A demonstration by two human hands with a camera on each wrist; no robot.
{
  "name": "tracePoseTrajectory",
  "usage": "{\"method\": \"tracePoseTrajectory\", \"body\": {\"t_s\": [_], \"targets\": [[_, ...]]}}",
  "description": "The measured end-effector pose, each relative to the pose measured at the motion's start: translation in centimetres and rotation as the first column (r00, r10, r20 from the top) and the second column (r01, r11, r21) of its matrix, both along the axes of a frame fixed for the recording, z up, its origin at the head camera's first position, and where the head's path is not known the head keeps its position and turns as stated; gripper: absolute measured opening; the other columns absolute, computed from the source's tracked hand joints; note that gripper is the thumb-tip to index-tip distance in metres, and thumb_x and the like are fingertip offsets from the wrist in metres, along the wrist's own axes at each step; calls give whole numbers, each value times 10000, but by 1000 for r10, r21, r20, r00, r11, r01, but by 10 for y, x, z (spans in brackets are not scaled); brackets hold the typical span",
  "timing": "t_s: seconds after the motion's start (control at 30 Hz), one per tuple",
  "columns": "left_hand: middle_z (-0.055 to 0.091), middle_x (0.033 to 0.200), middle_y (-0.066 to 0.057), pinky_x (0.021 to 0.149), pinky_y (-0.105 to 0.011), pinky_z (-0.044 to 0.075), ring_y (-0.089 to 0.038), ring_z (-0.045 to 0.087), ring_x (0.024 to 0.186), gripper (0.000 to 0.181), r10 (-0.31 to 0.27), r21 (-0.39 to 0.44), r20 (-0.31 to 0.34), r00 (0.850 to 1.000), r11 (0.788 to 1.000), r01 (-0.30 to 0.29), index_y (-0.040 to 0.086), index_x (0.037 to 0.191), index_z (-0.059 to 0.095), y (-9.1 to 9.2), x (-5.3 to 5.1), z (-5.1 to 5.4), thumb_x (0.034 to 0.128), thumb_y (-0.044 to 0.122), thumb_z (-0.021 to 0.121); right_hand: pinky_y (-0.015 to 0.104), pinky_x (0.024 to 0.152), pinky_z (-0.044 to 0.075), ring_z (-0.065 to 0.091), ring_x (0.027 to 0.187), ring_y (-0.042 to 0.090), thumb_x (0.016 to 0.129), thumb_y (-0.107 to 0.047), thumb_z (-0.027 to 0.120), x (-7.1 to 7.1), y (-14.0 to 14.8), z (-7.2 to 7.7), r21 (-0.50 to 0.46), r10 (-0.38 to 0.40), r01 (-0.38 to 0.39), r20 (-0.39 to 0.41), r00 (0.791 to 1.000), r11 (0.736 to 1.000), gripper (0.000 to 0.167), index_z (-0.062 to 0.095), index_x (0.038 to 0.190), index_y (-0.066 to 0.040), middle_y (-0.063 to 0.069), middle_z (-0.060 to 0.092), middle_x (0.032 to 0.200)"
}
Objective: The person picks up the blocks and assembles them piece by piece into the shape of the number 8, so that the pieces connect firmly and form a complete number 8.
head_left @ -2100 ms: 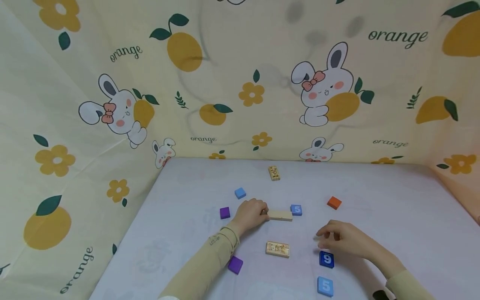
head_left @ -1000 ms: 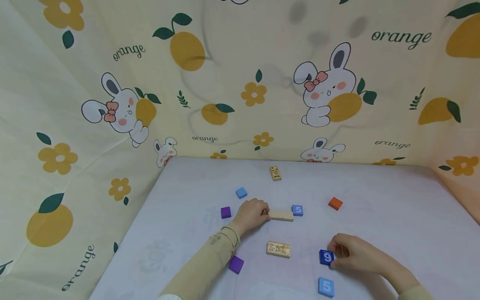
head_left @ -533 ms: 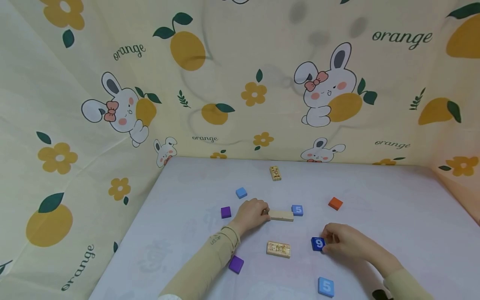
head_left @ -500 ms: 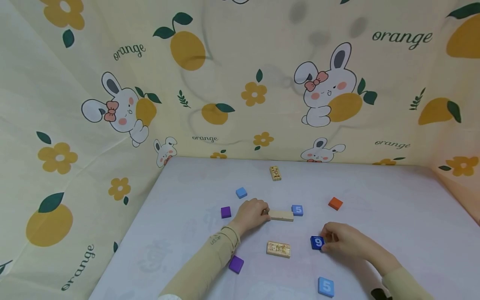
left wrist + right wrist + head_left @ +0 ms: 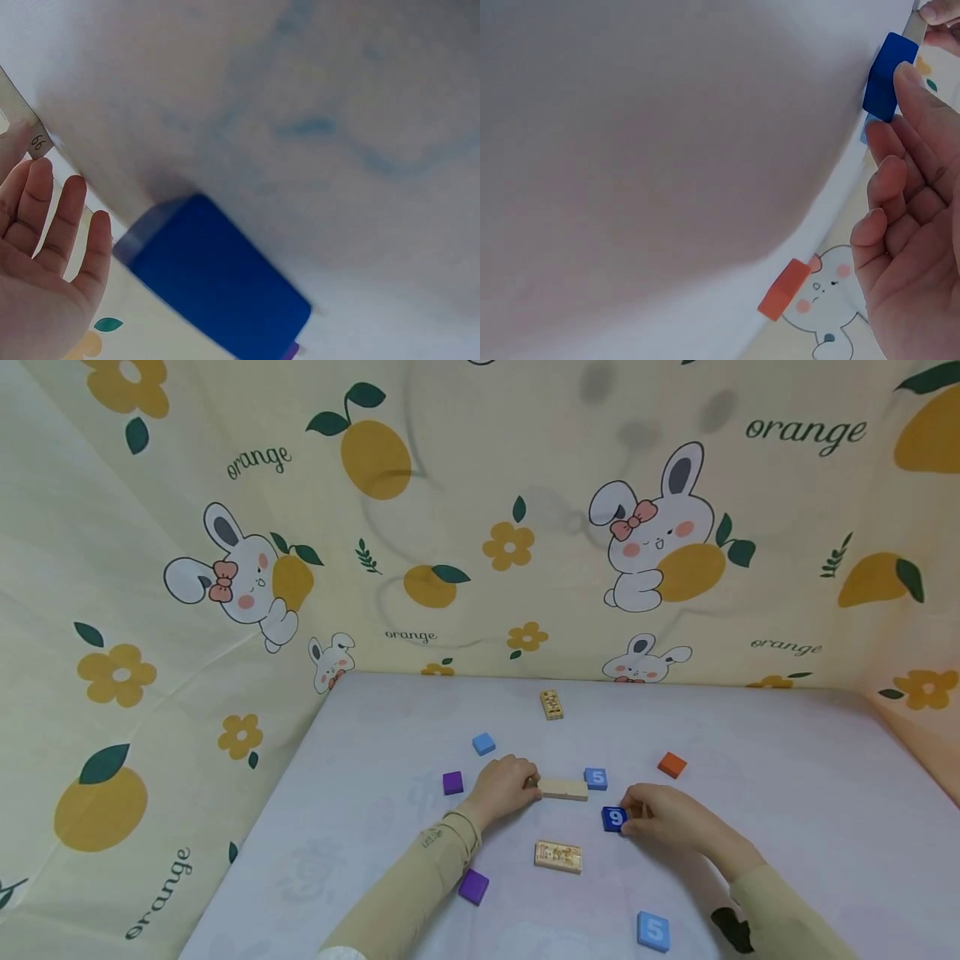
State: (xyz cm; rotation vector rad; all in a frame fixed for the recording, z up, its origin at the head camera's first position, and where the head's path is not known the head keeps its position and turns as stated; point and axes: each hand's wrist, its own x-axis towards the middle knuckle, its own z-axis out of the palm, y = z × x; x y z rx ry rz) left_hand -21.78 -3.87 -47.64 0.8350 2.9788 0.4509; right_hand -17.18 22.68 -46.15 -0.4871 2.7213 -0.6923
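Note:
My left hand (image 5: 502,789) pinches the left end of a plain wooden bar (image 5: 564,789) lying on the table. The bar's right end meets a light blue tile marked 5 (image 5: 596,778). Just right of and in front of the bar, my right hand (image 5: 667,817) pinches a dark blue tile marked 9 (image 5: 613,819) by its right side. The right wrist view shows the thumb on the dark blue tile (image 5: 891,76), other fingers of the right hand (image 5: 922,187) curled below. In the left wrist view the left hand (image 5: 52,255) holds the bar's end (image 5: 37,139).
A patterned wooden tile (image 5: 558,857) lies in front, another (image 5: 551,704) at the back. Purple tiles (image 5: 452,782) flank the left arm. A light blue tile (image 5: 483,743) is behind it, an orange one (image 5: 672,765) at right, and another 5 tile (image 5: 653,932) near the front.
My right hand has come to the dark blue 9 tile, pinched it and moved it back and left toward the bar. The left hand has stayed on the bar's end.

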Motion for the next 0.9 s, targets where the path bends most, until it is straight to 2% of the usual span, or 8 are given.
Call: {"method": "tracePoseTrajectory", "body": {"t_s": [0.33,0.57,0.9], "targets": [[612,715,64,571,-161,346,-45,447,648,217,-3,8,-3,1000,1000,3,147,946,707,0,1,1,810,316,705,242,620,414,479,705,101,792,-233,723,-5,-13,-1,6,-48,48,-13,999,999,214,656,973,-141,-67,568,762],[612,713,65,566,-155,339,-39,436,643,216,-2,23,2,1000,1000,2,146,948,710,0,1,0,809,311,708,225,611,417,478,695,89,786,-238,728,-6,-17,-2,32,-39,41,-63,997,999,241,661,989,-127,-71,567,754],[600,705,66,565,-154,338,-40,428,637,218,2,21,15,1000,1000,-2,147,954,706,1,0,1,815,315,701,240,626,426,482,704,94,785,-235,729,-5,-17,-2,28,-49,51,-59,997,998,247,661,996,-127,-70,571,765]]}}
